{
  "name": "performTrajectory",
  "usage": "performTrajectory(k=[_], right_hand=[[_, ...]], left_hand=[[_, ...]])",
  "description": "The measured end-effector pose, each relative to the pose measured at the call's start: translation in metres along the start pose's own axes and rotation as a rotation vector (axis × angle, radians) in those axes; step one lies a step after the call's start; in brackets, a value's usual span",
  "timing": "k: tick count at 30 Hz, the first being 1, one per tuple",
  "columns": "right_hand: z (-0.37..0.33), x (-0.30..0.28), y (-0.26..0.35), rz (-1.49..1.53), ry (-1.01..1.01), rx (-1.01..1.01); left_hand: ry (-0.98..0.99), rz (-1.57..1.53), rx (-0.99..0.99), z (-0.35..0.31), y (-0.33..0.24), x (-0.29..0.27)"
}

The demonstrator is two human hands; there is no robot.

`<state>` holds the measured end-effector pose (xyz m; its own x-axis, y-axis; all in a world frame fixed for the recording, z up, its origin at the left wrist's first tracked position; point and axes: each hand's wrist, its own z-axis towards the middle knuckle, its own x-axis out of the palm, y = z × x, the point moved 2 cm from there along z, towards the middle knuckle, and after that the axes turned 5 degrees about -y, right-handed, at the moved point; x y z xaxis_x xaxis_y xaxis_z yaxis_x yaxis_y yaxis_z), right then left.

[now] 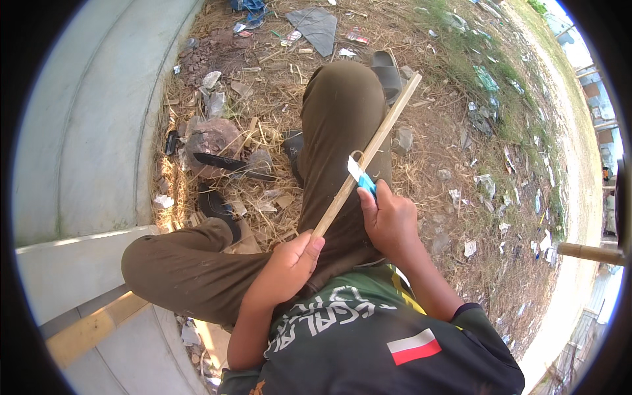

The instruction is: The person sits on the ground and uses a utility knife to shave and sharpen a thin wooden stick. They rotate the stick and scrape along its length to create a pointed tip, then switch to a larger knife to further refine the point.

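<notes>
Bright, hard daylight, short shadows, sharp centre, fisheye bending and black vignette at edges.

Bamboo stick (368, 153): thin, pale, slanting from frame centre toward upper right. Blue-handled knife (361, 176): blade against stick mid-length.

Stick (368, 155) near end hidden in left hand (289, 263); knife (363, 179) handle buried in right hand (390, 220).

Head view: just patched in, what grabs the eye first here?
A long pale bamboo strip runs diagonally across the centre, its near end gripped in the left hand. The right hand presses a blue-handled blade against its middle, curling off a thin shaving. A dark machete lies on the straw-littered ground, left of the knee.
</notes>
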<state>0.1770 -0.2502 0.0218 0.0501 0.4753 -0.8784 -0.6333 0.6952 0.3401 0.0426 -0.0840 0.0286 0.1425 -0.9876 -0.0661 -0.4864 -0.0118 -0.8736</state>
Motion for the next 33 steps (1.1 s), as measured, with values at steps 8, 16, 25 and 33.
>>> performTrajectory(k=[8,16,25,33], right_hand=[[0.0,-0.016,-0.015,0.091,0.08,0.029],[0.019,-0.032,-0.006,0.104,0.216,-0.156],[0.02,-0.033,0.001,0.047,0.282,-0.234],[0.02,-0.024,0.001,-0.014,0.294,-0.193]], left_hand=[[-0.02,-0.315,-0.097,-0.028,0.012,-0.013],[0.022,-0.177,0.002,0.01,-0.015,-0.004],[0.054,-0.175,0.019,0.024,-0.007,0.003],[0.027,-0.094,0.027,0.024,-0.007,0.001]])
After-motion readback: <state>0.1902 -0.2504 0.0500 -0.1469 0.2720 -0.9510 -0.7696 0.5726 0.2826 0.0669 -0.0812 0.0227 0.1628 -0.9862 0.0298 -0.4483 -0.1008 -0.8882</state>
